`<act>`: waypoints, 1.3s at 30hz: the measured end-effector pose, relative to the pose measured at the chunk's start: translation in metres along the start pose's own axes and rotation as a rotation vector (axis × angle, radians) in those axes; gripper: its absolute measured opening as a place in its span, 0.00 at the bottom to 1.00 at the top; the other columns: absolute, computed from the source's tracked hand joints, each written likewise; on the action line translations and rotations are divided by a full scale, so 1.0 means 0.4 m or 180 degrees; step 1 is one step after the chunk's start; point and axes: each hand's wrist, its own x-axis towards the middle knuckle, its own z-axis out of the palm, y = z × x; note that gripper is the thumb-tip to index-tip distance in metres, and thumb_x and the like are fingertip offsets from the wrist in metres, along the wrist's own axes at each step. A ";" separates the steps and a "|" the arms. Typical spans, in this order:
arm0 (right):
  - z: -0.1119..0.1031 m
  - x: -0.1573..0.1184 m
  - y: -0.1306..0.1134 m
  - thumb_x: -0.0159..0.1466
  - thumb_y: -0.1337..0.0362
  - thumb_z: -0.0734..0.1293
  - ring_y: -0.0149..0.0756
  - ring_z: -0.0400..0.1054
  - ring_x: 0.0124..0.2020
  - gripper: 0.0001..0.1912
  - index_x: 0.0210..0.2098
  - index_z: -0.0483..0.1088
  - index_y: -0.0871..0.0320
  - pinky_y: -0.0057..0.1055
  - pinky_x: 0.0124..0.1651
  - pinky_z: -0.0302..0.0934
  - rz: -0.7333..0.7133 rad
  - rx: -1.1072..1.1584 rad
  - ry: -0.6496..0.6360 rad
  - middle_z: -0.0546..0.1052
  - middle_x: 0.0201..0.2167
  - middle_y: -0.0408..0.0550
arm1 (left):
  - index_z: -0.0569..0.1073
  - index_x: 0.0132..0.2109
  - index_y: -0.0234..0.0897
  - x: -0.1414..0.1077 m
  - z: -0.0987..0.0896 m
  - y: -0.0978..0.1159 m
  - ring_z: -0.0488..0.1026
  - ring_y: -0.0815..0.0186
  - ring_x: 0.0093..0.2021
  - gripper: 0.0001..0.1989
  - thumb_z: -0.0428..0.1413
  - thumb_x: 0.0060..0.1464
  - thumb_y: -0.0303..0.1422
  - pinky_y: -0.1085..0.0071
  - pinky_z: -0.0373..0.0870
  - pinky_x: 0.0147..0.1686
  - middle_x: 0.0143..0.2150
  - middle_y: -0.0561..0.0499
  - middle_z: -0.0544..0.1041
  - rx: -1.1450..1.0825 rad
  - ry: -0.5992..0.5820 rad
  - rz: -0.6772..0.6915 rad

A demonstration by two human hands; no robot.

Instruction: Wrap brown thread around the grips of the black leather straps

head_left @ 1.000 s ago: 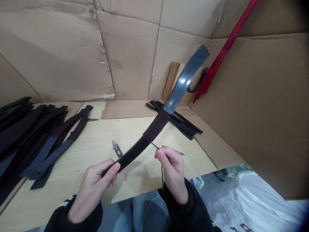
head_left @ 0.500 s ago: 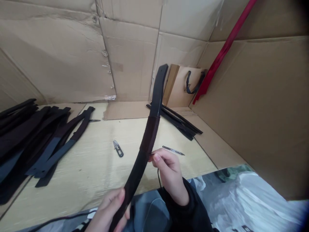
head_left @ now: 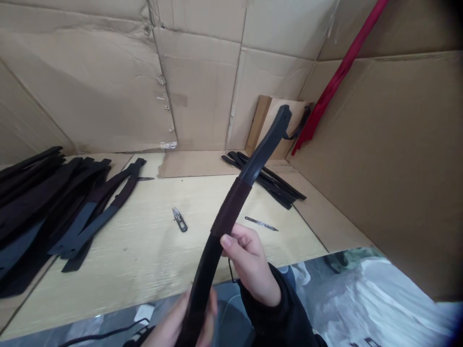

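A long, curved black piece (head_left: 206, 260) with dark brown cord wrapping (head_left: 231, 207) around its middle slants up across the view. My left hand (head_left: 173, 318) is closed around its lower end, partly hidden behind it. At the lower edge of the wrapping, my right hand (head_left: 246, 260) pinches with thumb and fingers, the thumb pressed on the piece's side. A thin dark cord (head_left: 230, 270) hangs below the right hand; its run inside the fingers is hidden. Thread snips (head_left: 180, 220) and a slim pointed tool (head_left: 261, 223) lie on the table beyond.
Many similar curved black pieces (head_left: 47, 207) are heaped at the left on the pale table (head_left: 144, 250). Several dark strips (head_left: 285, 193) lie at back right before a paper bag (head_left: 267, 125). Cardboard walls (head_left: 198, 96) enclose the back; a red strap (head_left: 333, 86) hangs right.
The black piece's upper end has swung right and its face has turned. My right thumb has come onto the piece beside the wrapping. The left hand has shifted right.
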 end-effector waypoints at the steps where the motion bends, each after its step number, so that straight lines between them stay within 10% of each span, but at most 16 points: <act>1: 0.001 -0.001 -0.005 0.61 0.50 0.64 0.26 0.49 0.21 0.17 0.29 0.71 0.60 0.25 0.22 0.47 -0.0001 -0.0070 0.0107 0.59 0.19 0.41 | 0.67 0.34 0.37 -0.001 0.000 0.006 0.63 0.73 0.18 0.27 0.41 0.53 0.58 0.77 0.60 0.24 0.17 0.54 0.69 0.0389 0.0369 0.0214; 8: 0.011 -0.008 -0.008 0.61 0.52 0.64 0.31 0.55 0.24 0.15 0.37 0.74 0.57 0.27 0.26 0.53 0.0034 -0.0461 0.0487 0.64 0.21 0.43 | 0.66 0.27 0.39 -0.003 0.022 -0.028 0.67 0.65 0.27 0.23 0.48 0.51 0.56 0.71 0.63 0.31 0.23 0.51 0.70 0.1401 0.2729 0.0592; 12: -0.006 0.010 0.016 0.58 0.53 0.68 0.26 0.46 0.20 0.19 0.46 0.73 0.56 0.24 0.22 0.45 0.0151 -0.0067 0.0084 0.57 0.16 0.37 | 0.64 0.27 0.39 0.000 0.009 -0.037 0.56 0.72 0.15 0.22 0.53 0.47 0.54 0.74 0.59 0.22 0.13 0.58 0.61 0.0216 0.1460 0.0130; 17: -0.014 0.021 0.027 0.57 0.53 0.68 0.26 0.52 0.22 0.15 0.29 0.71 0.60 0.25 0.25 0.50 0.0092 0.0213 -0.0055 0.62 0.20 0.40 | 0.55 0.22 0.39 0.020 0.003 -0.028 0.38 0.78 0.07 0.30 0.41 0.47 0.63 0.79 0.44 0.12 0.05 0.63 0.44 -0.0698 -0.0548 -0.0293; 19: -0.008 0.014 0.021 0.59 0.54 0.68 0.26 0.52 0.23 0.14 0.28 0.69 0.60 0.24 0.25 0.49 0.0093 -0.0061 0.0064 0.60 0.20 0.40 | 0.62 0.27 0.38 0.028 0.009 -0.026 0.44 0.78 0.08 0.30 0.42 0.46 0.63 0.79 0.47 0.13 0.08 0.62 0.53 -0.0462 -0.0285 -0.0195; 23: 0.000 -0.001 0.008 0.61 0.55 0.66 0.25 0.51 0.22 0.14 0.30 0.68 0.61 0.24 0.24 0.46 0.0142 -0.0641 0.0443 0.60 0.20 0.40 | 0.66 0.29 0.35 0.030 0.022 -0.020 0.67 0.73 0.24 0.24 0.47 0.53 0.54 0.78 0.63 0.28 0.22 0.53 0.70 0.1041 0.1849 0.0708; 25: 0.000 -0.003 0.006 0.61 0.55 0.65 0.25 0.51 0.22 0.14 0.30 0.69 0.62 0.24 0.23 0.46 0.0130 -0.0909 0.0557 0.60 0.20 0.40 | 0.64 0.24 0.35 0.029 0.025 -0.019 0.67 0.72 0.26 0.25 0.46 0.55 0.52 0.78 0.62 0.30 0.23 0.53 0.69 0.1573 0.2258 0.1019; 33: -0.018 0.010 -0.003 0.52 0.62 0.74 0.25 0.64 0.28 0.13 0.37 0.74 0.59 0.22 0.31 0.60 0.0754 0.0150 -0.0130 0.74 0.29 0.43 | 0.62 0.23 0.36 0.030 0.021 -0.037 0.63 0.72 0.20 0.24 0.43 0.57 0.50 0.78 0.60 0.23 0.19 0.54 0.65 0.2068 0.2396 0.1111; 39: -0.016 0.007 0.003 0.55 0.62 0.72 0.25 0.68 0.31 0.06 0.32 0.78 0.56 0.21 0.38 0.64 0.0802 0.0632 0.0073 0.77 0.29 0.41 | 0.62 0.24 0.36 0.026 0.016 -0.038 0.63 0.72 0.21 0.24 0.42 0.57 0.50 0.77 0.59 0.24 0.20 0.54 0.66 0.2239 0.2362 0.1045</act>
